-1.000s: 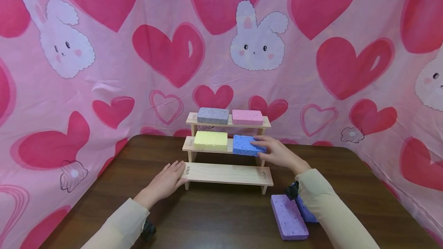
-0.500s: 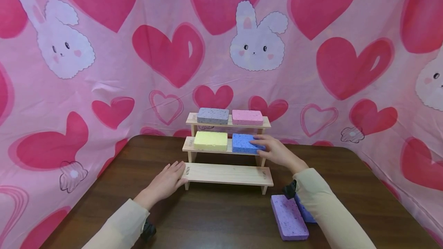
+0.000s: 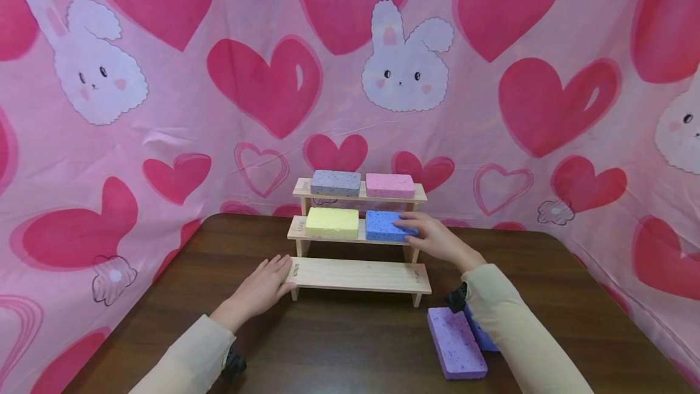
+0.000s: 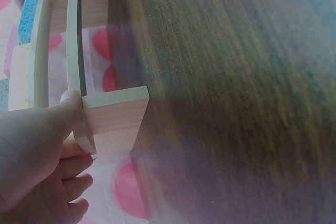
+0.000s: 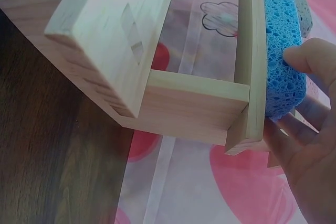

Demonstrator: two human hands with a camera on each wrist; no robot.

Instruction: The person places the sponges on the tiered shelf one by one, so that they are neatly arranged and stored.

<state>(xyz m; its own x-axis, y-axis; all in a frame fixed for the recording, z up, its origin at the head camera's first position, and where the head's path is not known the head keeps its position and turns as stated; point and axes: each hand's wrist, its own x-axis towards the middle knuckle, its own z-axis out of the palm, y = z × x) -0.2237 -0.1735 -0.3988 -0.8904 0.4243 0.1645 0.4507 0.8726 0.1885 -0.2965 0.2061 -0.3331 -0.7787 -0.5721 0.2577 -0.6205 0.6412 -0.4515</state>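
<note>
A blue sponge [image 3: 385,226] lies flat on the right half of the middle step of a three-step wooden display rack [image 3: 355,274]. My right hand [image 3: 437,239] holds its right end, the thumb on the front face and the fingers around the end, as the right wrist view shows. My left hand [image 3: 262,287] grips the left end of the lowest step. In the left wrist view the thumb presses the step's front edge, with the other fingers bent around its end. Beside the blue sponge sits a yellow sponge [image 3: 332,223].
On the top step lie a grey sponge [image 3: 335,183] and a pink sponge [image 3: 390,185]. A purple sponge [image 3: 457,343] rests on the brown table [image 3: 339,351] at front right, and another blue sponge [image 3: 481,330] is partly hidden under the right forearm. A pink heart-print cloth [image 3: 262,90] hangs behind.
My right hand has shifted the blue sponge slightly left and back, so it now sits squarer on the middle step. The left hand stays at the rack's end.
</note>
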